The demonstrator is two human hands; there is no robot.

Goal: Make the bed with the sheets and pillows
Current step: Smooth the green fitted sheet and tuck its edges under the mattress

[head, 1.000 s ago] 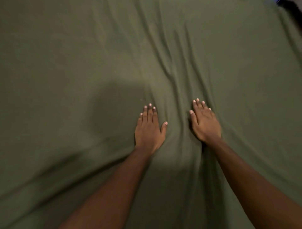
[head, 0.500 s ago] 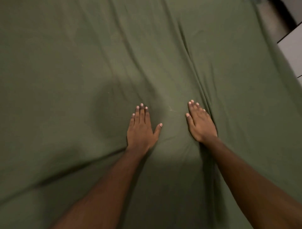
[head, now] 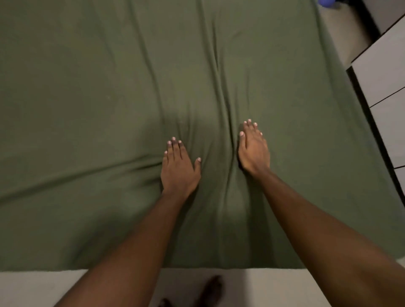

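Observation:
A dark green sheet covers the whole bed and carries long creases running away from me through the middle. My left hand lies flat on the sheet with straight fingers, palm down. My right hand presses flat on the sheet a little farther out, just right of the central crease. A fold runs leftward from my left hand. No pillows are in view.
The bed's near edge meets pale floor, where my bare foot stands. A white drawer unit with a dark frame stands at the right. A small blue object shows at the top right corner.
Both hands stay flat on the sheet. The view has pulled back, so the bed's near edge, the floor and more of the white unit now show.

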